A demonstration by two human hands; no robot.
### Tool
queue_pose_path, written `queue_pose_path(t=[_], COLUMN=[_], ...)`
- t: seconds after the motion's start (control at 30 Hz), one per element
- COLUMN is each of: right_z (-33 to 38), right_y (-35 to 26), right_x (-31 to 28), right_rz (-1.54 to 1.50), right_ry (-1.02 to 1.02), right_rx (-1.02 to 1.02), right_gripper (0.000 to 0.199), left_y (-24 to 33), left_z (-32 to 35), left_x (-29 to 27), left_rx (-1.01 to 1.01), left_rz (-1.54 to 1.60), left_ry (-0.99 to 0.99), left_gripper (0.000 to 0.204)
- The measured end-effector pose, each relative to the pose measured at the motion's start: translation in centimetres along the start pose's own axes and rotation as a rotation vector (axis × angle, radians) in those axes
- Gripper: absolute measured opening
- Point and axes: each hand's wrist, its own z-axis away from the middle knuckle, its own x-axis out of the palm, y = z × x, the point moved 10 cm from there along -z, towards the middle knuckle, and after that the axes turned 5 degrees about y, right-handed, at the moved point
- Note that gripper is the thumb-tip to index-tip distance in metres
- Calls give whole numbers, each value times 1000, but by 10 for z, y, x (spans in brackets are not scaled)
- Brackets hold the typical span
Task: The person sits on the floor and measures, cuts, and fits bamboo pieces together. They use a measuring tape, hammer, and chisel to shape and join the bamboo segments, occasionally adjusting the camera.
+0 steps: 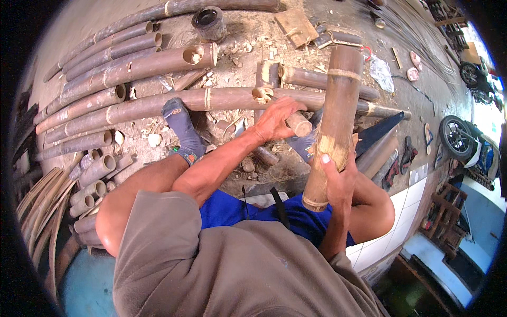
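My left hand [279, 117] is closed around a chisel with a round wooden handle [299, 125]; its blade is mostly hidden by the fingers. The hand sits right by a rough hole [262, 95] cut in a long brown bamboo pole [232, 99], which lies crosswise in front of me. My right hand [339, 171] grips a thick bamboo section [338, 100] near its lower end, thumb on top. That section is raised and tilted, its far end leaning slightly right, with a pale, frayed patch [328, 147] by my thumb. My socked feet rest near the pole.
Several bamboo poles [127, 73] lie at the left, one with a cut opening. Beyond the pole stands a dark round container [208, 24]. Pale chips litter the floor. A saw [380, 134] lies at the right, near sandals [406, 154] and a wheel [457, 137]. Split strips [45, 211] lean far left.
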Motion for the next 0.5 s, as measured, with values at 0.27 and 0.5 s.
queue_pose_path(t=[0.27,0.5], right_z=[22,20], right_y=[14,5], right_x=[18,24], right_rz=[74,88], right_ry=[-69,-84], right_rx=[-5,-70], right_gripper=[77,80], left_y=[-21,-25], left_z=[9,7], left_x=[-18,-20], left_rx=[8,26], left_rz=[7,-19], left_ry=[114,138], left_gripper=[38,38])
